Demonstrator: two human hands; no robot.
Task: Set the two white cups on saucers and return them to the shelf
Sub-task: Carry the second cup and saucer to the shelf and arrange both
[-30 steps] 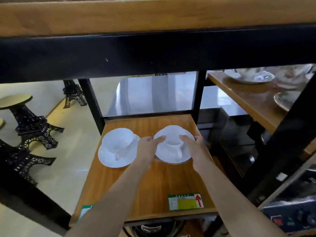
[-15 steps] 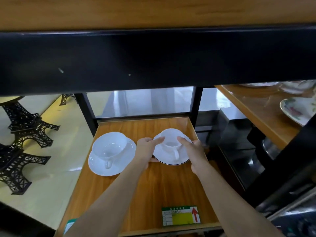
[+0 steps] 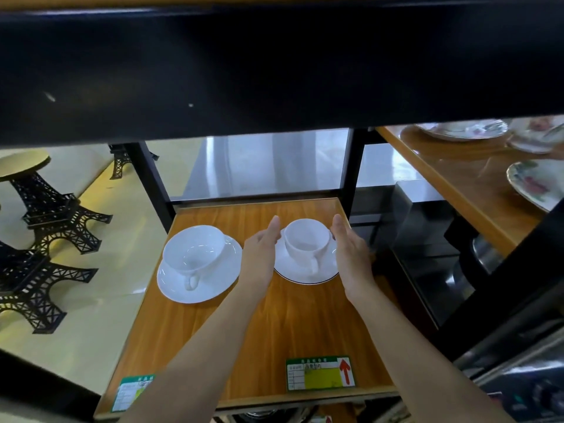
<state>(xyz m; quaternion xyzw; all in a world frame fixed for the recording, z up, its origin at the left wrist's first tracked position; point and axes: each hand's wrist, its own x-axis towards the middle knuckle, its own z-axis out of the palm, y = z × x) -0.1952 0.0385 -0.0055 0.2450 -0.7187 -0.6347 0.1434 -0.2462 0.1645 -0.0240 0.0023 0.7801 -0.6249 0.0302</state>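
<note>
While two hands are held apart with fingers straight, the left hand [image 3: 262, 251] and right hand [image 3: 351, 251] flank the right cup [image 3: 306, 239] on its saucer [image 3: 300, 274]. A second cup [image 3: 193, 253] and saucer [image 3: 213, 285] sit left on the shelf [image 3: 274, 337].

Red arrow on shelf label [image 3: 320, 373]; text illegible
</note>
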